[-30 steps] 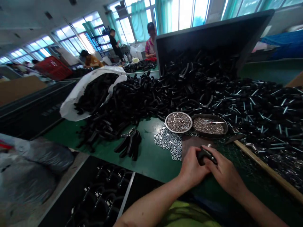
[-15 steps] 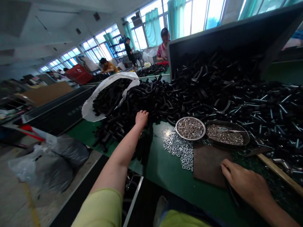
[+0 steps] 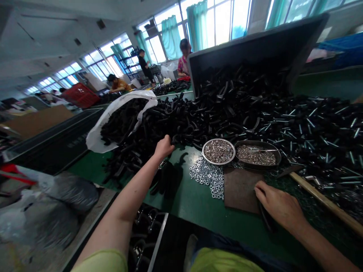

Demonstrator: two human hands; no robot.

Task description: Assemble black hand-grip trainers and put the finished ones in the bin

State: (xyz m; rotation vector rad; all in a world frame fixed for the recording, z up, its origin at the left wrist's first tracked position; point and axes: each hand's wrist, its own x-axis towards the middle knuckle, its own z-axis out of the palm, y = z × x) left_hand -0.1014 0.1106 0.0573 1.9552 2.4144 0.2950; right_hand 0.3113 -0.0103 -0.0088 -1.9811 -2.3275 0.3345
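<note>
My left hand [image 3: 165,146] is closed at the near edge of a heap of black curved plastic parts [image 3: 181,113]. Whatever its fingers hold is hidden. At the right, my right hand [image 3: 279,204] grips a black curved part [image 3: 267,218], whose lower end sticks out below the fingers. That hand rests by the right edge of a brown square plate [image 3: 241,189]. Loose hex nuts [image 3: 208,173] lie left of the plate. Behind it stand a round bowl [image 3: 219,152] of small metal pins and a dark oval tray [image 3: 257,155] of similar pieces.
A hammer [image 3: 320,192] with a wooden handle lies right of my right hand. Black parts with metal bolts [image 3: 320,132] cover the right side. A white sack [image 3: 95,134] spills parts at left; a big grey bin [image 3: 255,45] lies tipped behind. Co-workers are in the background.
My left hand has closed more tightly at the heap and shifted slightly nearer to me. My right hand keeps hold of the black part by the plate. The view has turned a little right.
</note>
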